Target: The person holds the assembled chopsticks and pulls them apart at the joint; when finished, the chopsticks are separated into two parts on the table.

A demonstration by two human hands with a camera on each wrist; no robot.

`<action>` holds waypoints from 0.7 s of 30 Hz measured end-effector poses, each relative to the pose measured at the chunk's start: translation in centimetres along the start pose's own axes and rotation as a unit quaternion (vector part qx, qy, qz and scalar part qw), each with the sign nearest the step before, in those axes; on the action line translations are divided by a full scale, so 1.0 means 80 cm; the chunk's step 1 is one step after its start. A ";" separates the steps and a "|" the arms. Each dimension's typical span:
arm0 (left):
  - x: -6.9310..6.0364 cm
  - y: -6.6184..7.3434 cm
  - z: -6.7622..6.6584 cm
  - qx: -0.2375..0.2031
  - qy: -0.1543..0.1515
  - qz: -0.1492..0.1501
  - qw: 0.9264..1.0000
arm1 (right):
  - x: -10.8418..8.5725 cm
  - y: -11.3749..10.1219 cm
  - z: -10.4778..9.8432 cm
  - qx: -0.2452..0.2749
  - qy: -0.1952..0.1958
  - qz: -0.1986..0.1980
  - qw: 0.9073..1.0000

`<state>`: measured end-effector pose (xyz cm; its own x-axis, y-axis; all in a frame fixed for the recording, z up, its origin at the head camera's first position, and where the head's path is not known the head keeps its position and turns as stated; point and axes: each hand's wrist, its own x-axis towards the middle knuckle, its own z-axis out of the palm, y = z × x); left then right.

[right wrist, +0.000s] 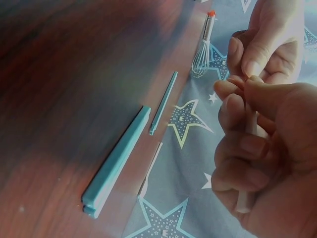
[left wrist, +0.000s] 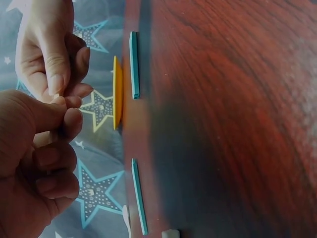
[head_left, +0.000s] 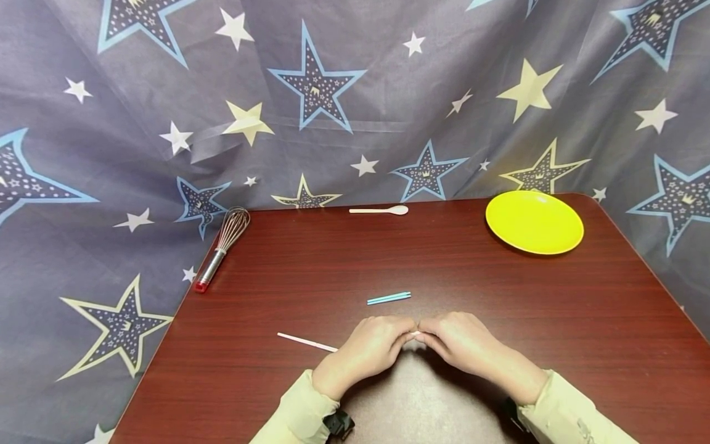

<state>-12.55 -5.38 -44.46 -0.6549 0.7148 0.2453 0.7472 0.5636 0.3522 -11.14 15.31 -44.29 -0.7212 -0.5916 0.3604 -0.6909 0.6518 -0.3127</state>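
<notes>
In the head view my left hand (head_left: 366,345) and right hand (head_left: 463,342) meet above the near middle of the table. Their thumbs and fingertips pinch a thin pale stick (head_left: 415,333) between them. Its lower end (right wrist: 244,202) shows below the curled fingers of the right hand in the right wrist view; most of it is hidden by the fingers. Just beyond the hands, two short blue sticks (head_left: 388,298) lie side by side. Another thin pale stick (head_left: 305,340) lies on the tabletop, partly behind my left hand.
A whisk (head_left: 222,250) with a red handle tip lies along the left table edge. At the back edge is a pale spoon (head_left: 377,211). The yellow plate (head_left: 534,222) sits at the back right. A star-patterned curtain (head_left: 388,123) hangs behind the brown table (head_left: 266,277).
</notes>
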 end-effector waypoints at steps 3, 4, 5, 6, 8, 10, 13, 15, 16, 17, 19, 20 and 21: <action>0.000 -0.002 0.002 -0.002 0.001 0.001 1.000 | 0.000 0.001 0.001 -0.005 0.009 -0.005 1.000; -0.001 -0.002 0.002 -0.002 0.002 0.001 1.000 | 0.000 0.001 0.001 -0.006 0.011 -0.006 1.000; -0.001 -0.002 0.003 -0.002 0.003 0.002 1.000 | -0.001 0.001 0.002 -0.008 0.013 -0.006 1.000; -0.001 -0.003 0.003 -0.003 0.004 0.002 1.000 | -0.001 0.001 0.002 -0.010 0.014 -0.006 1.000; -0.001 -0.003 0.003 -0.004 0.007 0.004 1.000 | -0.001 0.001 0.002 -0.012 0.014 -0.005 1.000; -0.001 -0.003 0.003 -0.006 0.008 0.006 1.000 | -0.001 0.001 0.002 -0.014 0.012 -0.003 1.000; -0.001 -0.004 0.003 -0.012 0.010 0.010 1.000 | 0.000 0.001 0.002 -0.013 0.011 -0.002 1.000; -0.002 -0.004 0.002 -0.015 0.011 0.012 1.000 | 0.000 0.000 0.002 -0.013 0.011 -0.002 1.000; -0.002 -0.004 0.002 -0.018 0.011 0.012 1.000 | 0.000 0.000 0.002 -0.014 0.011 -0.002 1.000; -0.002 -0.004 0.002 -0.020 0.011 0.012 1.000 | 0.000 0.000 0.002 -0.015 0.012 -0.002 1.000; -0.002 -0.004 0.003 -0.022 0.012 0.011 1.000 | 0.000 0.000 0.002 -0.020 0.011 -0.001 1.000; -0.002 -0.005 0.003 -0.023 0.013 0.011 1.000 | -0.001 -0.001 0.002 -0.023 0.011 -0.001 1.000; -0.002 -0.005 0.004 -0.023 0.013 0.010 1.000 | -0.001 -0.001 0.002 -0.024 0.008 -0.001 1.000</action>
<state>-12.72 -5.63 -44.92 -0.6431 0.7144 0.2759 0.7546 0.5296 0.3875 -11.03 15.20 -44.39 -0.7189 -0.5848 0.3756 -0.6885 0.6733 -0.2694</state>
